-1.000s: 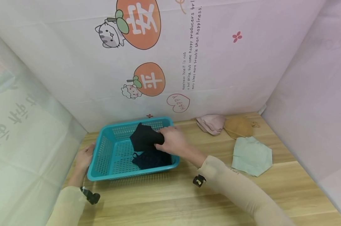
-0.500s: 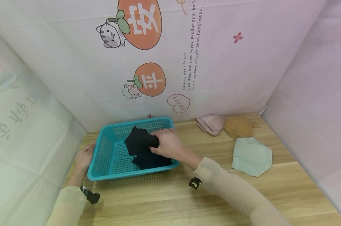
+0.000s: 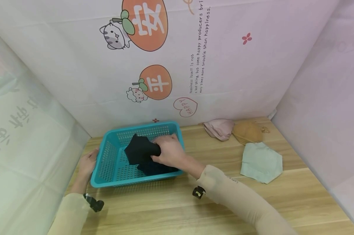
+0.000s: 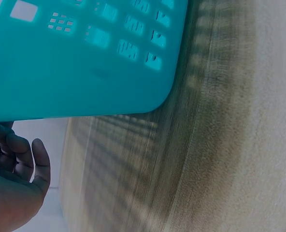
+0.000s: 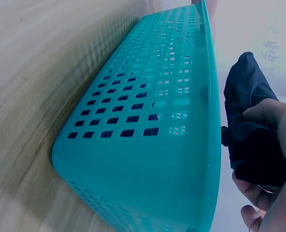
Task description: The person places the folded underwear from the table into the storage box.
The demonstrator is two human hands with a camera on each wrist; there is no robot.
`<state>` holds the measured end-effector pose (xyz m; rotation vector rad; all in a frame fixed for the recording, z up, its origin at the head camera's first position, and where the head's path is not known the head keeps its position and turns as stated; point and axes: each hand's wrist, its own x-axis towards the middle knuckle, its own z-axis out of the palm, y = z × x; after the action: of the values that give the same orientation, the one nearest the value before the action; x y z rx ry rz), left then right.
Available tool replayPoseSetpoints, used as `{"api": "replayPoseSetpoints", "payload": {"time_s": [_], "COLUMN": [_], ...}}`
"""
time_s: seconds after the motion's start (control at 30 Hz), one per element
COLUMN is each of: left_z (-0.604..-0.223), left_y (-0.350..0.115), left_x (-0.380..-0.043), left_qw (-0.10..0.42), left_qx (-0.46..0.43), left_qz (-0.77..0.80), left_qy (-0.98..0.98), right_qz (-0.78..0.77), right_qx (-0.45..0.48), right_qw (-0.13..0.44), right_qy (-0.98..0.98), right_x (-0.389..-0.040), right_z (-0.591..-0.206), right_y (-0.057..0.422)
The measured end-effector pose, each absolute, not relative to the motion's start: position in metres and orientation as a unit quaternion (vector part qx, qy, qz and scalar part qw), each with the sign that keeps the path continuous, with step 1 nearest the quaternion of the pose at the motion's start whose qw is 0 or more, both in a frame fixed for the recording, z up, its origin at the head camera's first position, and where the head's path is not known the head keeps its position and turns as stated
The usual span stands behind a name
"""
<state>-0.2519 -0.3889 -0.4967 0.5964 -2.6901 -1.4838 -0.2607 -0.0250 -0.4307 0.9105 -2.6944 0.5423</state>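
Note:
My right hand [image 3: 169, 150] pinches a folded piece of black cloth [image 3: 140, 150] between thumb and fingers, over the right part of a turquoise plastic basket [image 3: 131, 183]. In the right wrist view the black cloth [image 5: 251, 96] shows above the basket's rim. Under it in the basket lies a second dark cloth [image 3: 153, 168], partly covered by the first. My left hand [image 3: 88, 163] holds the basket's left side at the rim; in the left wrist view its curled fingers [image 4: 22, 150] show close below the basket's edge [image 4: 109, 114].
At the back right of the wooden table [image 3: 177, 209] lie a pink cloth [image 3: 219, 129], a mustard cloth [image 3: 248, 132] with thin loops, and a mint-green cloth [image 3: 261, 162]. A printed white sheet [image 3: 224, 65] hangs behind, and pale sheets flank both sides.
My right hand has moved left and slightly down with the black cloth, further in over the basket. My left hand and the basket have stayed in place.

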Motion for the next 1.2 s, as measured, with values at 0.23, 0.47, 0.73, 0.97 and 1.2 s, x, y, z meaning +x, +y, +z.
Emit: {"api": "replayPoseSetpoints", "payload": {"time_s": [0.23,0.47,0.73,0.97,1.2], "left_z": [-0.497,-0.497,-0.498,-0.497,-0.497], "left_y": [-0.389,-0.39,-0.39,-0.39,-0.39], "left_x": [-0.252,-0.252,-0.253,-0.252,-0.253], "left_qw": [0.006,0.007,0.01,0.004,0.004], "left_qx": [0.183,0.183,0.191,0.185,0.188], "left_qz": [-0.465,-0.464,-0.458,-0.473,-0.474], "left_qy": [-0.866,-0.867,-0.868,-0.861,-0.86], "right_qz": [0.167,0.153,0.158,0.141,0.123], "right_qx": [0.319,0.316,0.311,0.317,0.317], "right_qw": [0.137,0.142,0.124,0.115,0.098], "right_qy": [-0.923,-0.925,-0.929,-0.931,-0.935], "right_x": [-0.259,-0.256,-0.253,-0.25,-0.247], "right_z": [-0.433,-0.435,-0.437,-0.437,-0.436], "right_y": [-0.032,-0.039,-0.046,-0.052,-0.061]}}
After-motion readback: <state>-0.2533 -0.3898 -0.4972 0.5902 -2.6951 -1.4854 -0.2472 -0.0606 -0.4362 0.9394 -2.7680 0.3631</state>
